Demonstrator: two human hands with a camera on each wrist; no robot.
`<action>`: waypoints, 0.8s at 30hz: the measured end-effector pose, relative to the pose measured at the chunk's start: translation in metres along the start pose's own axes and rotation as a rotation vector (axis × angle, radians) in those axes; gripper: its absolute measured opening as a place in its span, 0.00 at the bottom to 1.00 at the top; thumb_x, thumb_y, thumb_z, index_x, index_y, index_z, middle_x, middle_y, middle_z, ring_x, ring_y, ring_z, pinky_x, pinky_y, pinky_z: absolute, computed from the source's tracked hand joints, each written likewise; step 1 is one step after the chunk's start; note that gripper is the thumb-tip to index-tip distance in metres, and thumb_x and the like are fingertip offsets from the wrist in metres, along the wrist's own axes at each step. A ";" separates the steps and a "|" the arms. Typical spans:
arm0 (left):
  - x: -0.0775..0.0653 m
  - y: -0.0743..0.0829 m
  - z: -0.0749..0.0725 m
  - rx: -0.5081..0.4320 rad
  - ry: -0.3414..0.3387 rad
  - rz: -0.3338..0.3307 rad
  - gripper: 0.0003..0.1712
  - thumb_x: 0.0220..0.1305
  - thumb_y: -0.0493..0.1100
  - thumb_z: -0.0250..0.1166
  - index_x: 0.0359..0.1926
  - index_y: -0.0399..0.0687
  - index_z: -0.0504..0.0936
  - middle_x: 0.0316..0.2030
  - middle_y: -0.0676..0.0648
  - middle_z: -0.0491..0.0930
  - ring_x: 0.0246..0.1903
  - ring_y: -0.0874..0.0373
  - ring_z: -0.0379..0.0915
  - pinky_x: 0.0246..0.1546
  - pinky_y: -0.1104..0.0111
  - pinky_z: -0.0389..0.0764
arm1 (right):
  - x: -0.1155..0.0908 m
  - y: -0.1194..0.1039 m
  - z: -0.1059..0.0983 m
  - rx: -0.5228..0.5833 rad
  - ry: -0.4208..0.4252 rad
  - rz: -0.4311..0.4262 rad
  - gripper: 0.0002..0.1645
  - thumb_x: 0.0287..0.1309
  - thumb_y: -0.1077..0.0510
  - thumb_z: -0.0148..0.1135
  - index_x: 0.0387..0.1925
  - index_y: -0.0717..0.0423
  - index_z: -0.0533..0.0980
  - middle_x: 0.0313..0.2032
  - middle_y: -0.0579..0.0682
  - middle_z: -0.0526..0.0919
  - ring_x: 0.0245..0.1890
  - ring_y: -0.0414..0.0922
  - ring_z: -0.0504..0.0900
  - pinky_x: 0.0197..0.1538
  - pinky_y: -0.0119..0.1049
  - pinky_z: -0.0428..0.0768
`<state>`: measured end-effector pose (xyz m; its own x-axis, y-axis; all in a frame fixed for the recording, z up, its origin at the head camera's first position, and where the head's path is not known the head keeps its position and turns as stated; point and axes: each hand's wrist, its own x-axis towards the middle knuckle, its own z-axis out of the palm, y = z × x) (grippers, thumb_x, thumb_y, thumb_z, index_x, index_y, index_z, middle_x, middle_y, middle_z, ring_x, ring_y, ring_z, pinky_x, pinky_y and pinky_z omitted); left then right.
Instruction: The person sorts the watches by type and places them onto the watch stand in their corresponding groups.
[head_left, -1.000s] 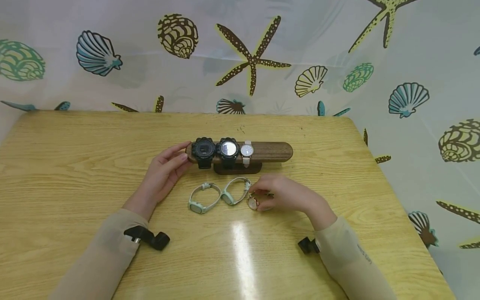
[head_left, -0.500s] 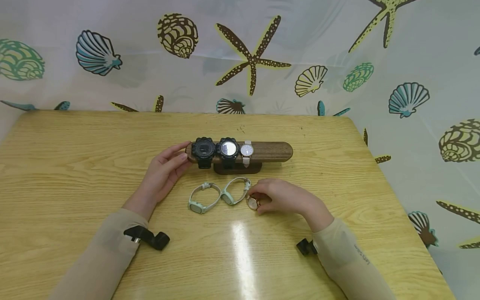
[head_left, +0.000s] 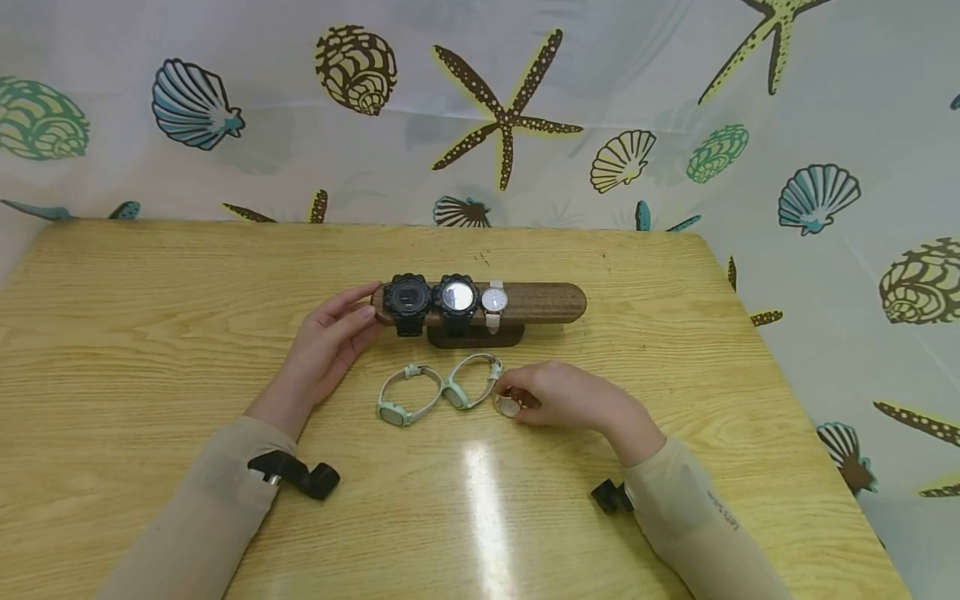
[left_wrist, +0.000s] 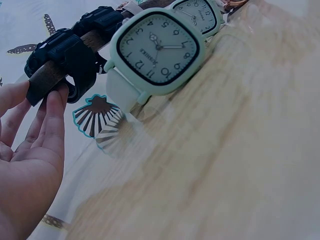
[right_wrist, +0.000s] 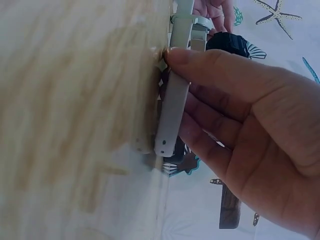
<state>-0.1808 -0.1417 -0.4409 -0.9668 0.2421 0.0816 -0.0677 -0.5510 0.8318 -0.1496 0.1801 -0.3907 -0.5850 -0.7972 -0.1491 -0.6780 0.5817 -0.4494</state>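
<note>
My left hand (head_left: 322, 350) holds the left end of a dark wooden watch stand (head_left: 546, 302), thumb in front. In the left wrist view its fingers (left_wrist: 55, 112) close around the bar's tip. On the bar sit two black digital watches (head_left: 409, 297) and a white-strapped watch (head_left: 494, 300). With thumb and fingertips, my right hand (head_left: 573, 402) pinches a small gold-cased watch (head_left: 509, 407) low over the table. Its white strap (right_wrist: 172, 112) runs between thumb and fingers in the right wrist view. The fingers partly cover this watch in the head view.
Two mint-green watches, one on the left (head_left: 393, 414) and one in the middle (head_left: 455, 396), rest buckled into loops on the wooden table (head_left: 420, 517), before the stand. The second is right beside my right hand. A seashell-print cloth (head_left: 285, 133) hangs behind the table.
My right hand has shifted slightly down toward me, and the gold-cased watch has turned a little in its fingers. The left hand and the stand have stayed put.
</note>
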 end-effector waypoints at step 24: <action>-0.001 0.001 0.001 0.002 0.003 -0.004 0.23 0.69 0.31 0.56 0.64 0.40 0.72 0.50 0.46 0.77 0.48 0.57 0.77 0.53 0.67 0.76 | -0.014 -0.001 -0.022 0.104 0.128 0.074 0.18 0.61 0.68 0.61 0.52 0.56 0.77 0.42 0.47 0.82 0.42 0.41 0.79 0.46 0.35 0.79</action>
<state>-0.1797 -0.1416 -0.4394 -0.9673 0.2419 0.0761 -0.0717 -0.5486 0.8330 -0.1504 0.1947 -0.3685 -0.6880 -0.7218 -0.0751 -0.5851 0.6130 -0.5310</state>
